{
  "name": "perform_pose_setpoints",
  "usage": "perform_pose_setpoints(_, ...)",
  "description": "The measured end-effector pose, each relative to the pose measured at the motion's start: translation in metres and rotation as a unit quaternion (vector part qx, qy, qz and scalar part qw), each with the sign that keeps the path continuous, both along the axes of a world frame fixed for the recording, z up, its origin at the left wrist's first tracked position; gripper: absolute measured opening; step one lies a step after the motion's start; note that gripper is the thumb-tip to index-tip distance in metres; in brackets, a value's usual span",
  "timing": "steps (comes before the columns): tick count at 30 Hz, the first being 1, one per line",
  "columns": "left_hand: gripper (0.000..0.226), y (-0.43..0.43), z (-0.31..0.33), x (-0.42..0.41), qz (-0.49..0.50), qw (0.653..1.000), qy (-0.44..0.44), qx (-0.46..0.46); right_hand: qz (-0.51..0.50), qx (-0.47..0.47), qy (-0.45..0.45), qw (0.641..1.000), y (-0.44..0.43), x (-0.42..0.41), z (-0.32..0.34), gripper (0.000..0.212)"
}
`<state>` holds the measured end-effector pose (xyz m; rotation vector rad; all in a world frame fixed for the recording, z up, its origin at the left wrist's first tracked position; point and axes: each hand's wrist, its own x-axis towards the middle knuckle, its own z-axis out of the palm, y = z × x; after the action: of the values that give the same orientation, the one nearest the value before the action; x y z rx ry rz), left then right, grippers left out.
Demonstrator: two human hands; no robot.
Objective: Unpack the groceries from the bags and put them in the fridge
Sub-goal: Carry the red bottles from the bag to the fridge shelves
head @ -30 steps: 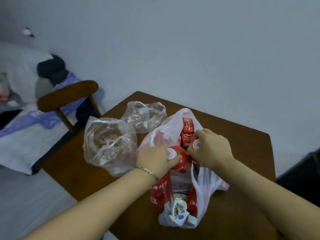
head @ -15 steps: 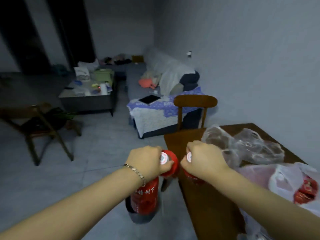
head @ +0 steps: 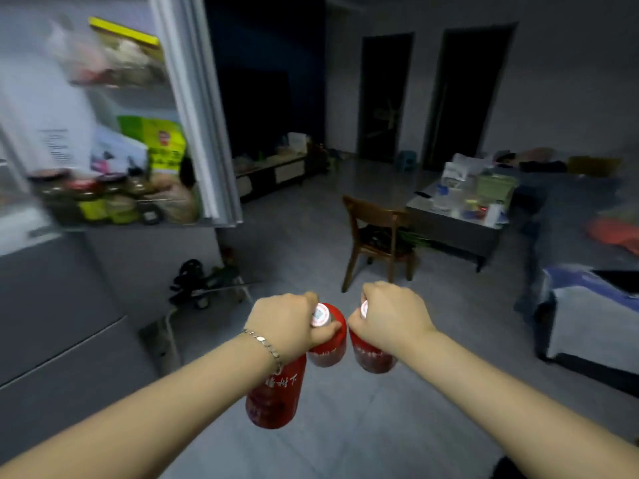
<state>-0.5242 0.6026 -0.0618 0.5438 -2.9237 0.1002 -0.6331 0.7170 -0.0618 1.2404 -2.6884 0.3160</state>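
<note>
Well, three red bottles hang over the grey floor (head: 345, 444) near 6 o'clock, and white caps show on two. The left hand (head: 287, 326) has its grip clenched on two: a low bottle (head: 273, 395) under the wrist and a middle bottle (head: 328, 344). The right hand (head: 390, 316) has its grip clenched on the third bottle (head: 373, 359). The open fridge door (head: 193, 115) is at 10 o'clock.
</note>
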Motion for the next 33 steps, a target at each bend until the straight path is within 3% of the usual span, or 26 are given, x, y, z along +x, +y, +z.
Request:
perform_pose_setpoints(8,0.046,-0.181,0.003,0.102,0.22,0.975,-0.012,0.0,0.229,-0.006,-0.005,0.973,-0.234,0.065,0.014,0.01)
perform_pose_setpoints(18,0.045,-0.375,0.048,0.187,0.446,0.894,0.042,-0.005,0.448,-0.021,0.01,0.894,-0.493,0.135,0.066,0.025)
perform_pose_setpoints(27,0.045,-0.532,0.086,0.278,0.524,0.844,0.114,-0.012,0.491,-0.066,-0.029,0.868,-0.682,0.222,0.095,0.028)
perform_pose_setpoints(33,0.042,-0.647,0.105,0.35,0.523,0.846,0.085,-0.056,0.452,-0.159,-0.12,0.87,-0.803,0.289,0.113,0.021)
